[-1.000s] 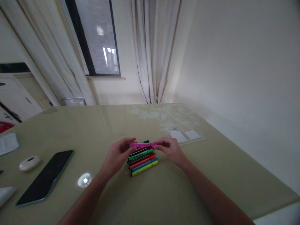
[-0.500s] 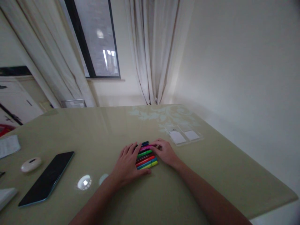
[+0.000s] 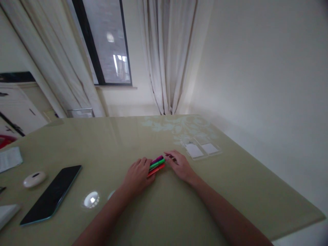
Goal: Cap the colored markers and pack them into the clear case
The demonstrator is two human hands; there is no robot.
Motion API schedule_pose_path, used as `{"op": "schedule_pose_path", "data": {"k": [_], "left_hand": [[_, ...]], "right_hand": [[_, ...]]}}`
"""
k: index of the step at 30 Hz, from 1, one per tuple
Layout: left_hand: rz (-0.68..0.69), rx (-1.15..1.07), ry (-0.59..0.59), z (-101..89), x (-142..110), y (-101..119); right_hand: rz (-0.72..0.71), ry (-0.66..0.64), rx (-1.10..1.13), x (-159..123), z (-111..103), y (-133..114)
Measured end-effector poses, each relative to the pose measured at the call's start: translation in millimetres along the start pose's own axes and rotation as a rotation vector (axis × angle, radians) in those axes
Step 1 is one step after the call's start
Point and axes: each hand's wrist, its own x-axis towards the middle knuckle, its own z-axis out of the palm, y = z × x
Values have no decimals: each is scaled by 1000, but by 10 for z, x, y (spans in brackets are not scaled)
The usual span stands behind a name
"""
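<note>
Felt-tip markers are bunched in my left hand [image 3: 138,175], whose fingers and thumb wrap around them low over the table. The ends of a purple marker [image 3: 157,159], a green marker [image 3: 157,164] and an orange-red marker [image 3: 156,169] stick out to the right, tilted slightly up. My palm hides the rest of the bundle. Close to those ends, my right hand [image 3: 179,165] has its thumb and forefinger curved with a small gap between them. I see nothing held in it; the thumb is close to the green marker's tip.
Two clear-edged sleeves with white cards [image 3: 202,149] lie beyond my right hand. At left are a dark tablet or phone [image 3: 51,194], a white oval object [image 3: 34,179] and a paper [image 3: 10,159]. A round shiny disc [image 3: 91,199] lies by my left forearm. A wall [image 3: 269,102] borders the table's right side.
The markers, which were spread flat side by side under my left hand, are now squeezed into a narrower bundle. My left fingers have closed around them. My right hand has barely moved.
</note>
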Motion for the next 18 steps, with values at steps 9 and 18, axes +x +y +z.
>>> {"op": "schedule_pose_path", "data": {"k": [9,18], "left_hand": [[-262,54,152,-53,-39,-519],[-342,106,222,15,-69,-430]], "right_hand": [[370,349,-837,55,-1035,494],[480,197,-833,5,-1034,623]]}}
